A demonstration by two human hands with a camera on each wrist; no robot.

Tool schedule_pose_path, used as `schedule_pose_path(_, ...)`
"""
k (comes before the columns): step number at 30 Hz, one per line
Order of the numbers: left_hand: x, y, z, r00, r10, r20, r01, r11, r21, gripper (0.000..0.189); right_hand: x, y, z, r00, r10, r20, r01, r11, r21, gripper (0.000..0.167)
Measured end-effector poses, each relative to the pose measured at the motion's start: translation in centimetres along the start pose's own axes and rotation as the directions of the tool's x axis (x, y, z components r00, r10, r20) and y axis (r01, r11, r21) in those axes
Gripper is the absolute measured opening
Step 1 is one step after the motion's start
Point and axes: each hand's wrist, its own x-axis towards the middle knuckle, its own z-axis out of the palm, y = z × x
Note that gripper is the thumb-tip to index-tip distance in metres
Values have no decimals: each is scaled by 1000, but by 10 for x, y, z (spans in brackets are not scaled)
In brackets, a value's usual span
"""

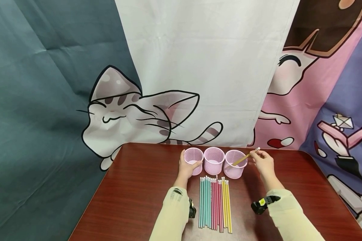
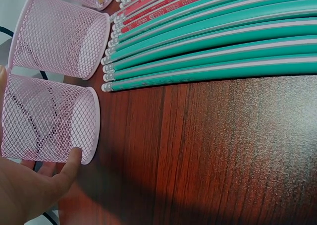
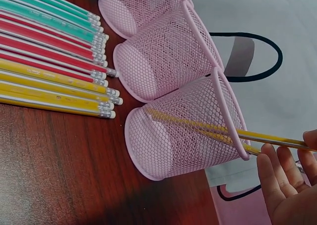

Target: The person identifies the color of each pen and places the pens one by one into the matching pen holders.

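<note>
Three pink mesh pencil cups stand in a row at the back of the table. My left hand (image 1: 185, 169) grips the left cup (image 2: 49, 118), thumb across its front and fingers behind it. At the right cup (image 1: 233, 172), my right hand (image 1: 263, 164) pinches a yellow pencil (image 3: 272, 139) near its eraser end. That pencil slants down into the cup, its lower end showing through the mesh. A second yellow pencil (image 3: 252, 149) leans in the same cup, just beneath it in the right wrist view. The middle cup (image 1: 214, 162) sits between them.
In front of the cups lie side-by-side pencils, erasers toward the cups: green ones (image 1: 205, 202), red ones (image 1: 217, 206) and yellow ones (image 1: 226, 206). The brown wooden table (image 1: 132, 190) meets a printed cloth backdrop (image 1: 205, 67) behind the cups.
</note>
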Motion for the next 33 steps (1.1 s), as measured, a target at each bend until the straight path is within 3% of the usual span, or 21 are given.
schedule_pose_path(2,0,0,0,1000,0,0,0,1000,1,98,9,13,-3,999,-30,-11,30,999,22,29)
schedule_pose_path(3,0,0,0,1000,1,0,-1,1000,1,98,25,31,-8,998,-32,-46,31,999,-9,32)
schedule_pose_path(6,0,-1,0,1000,-1,2,1,1000,2,98,34,43,-9,997,-38,-68,38,999,-1,37)
schedule_pose_path(9,1,-2,1,1000,3,1,-3,1000,7,98,33,44,-9,997,-33,-64,34,999,18,37)
schedule_pose_path(10,1,-2,1,1000,3,0,-3,1000,7,98,21,33,-5,999,-28,-26,29,998,57,33)
schedule_pose_path(13,1,-2,1,1000,10,-2,-10,1000,5,98,17,29,-5,1000,-14,-6,14,997,80,30)
schedule_pose_path(18,1,-2,1,1000,18,-6,-18,1000,-3,97,16,31,-3,999,-6,-51,9,998,55,34)
schedule_pose_path(22,1,-2,1,1000,24,-5,-24,1000,-7,97,-9,3,5,1000,22,-10,-21,998,64,27)
schedule_pose_path(28,0,-1,1,1000,17,3,-17,1000,5,98,-66,-67,30,996,81,-40,-84,994,-73,25)
schedule_pose_path(33,0,0,0,1000,14,4,-14,1000,6,97,-78,-85,35,989,132,-72,-141,981,-134,30)
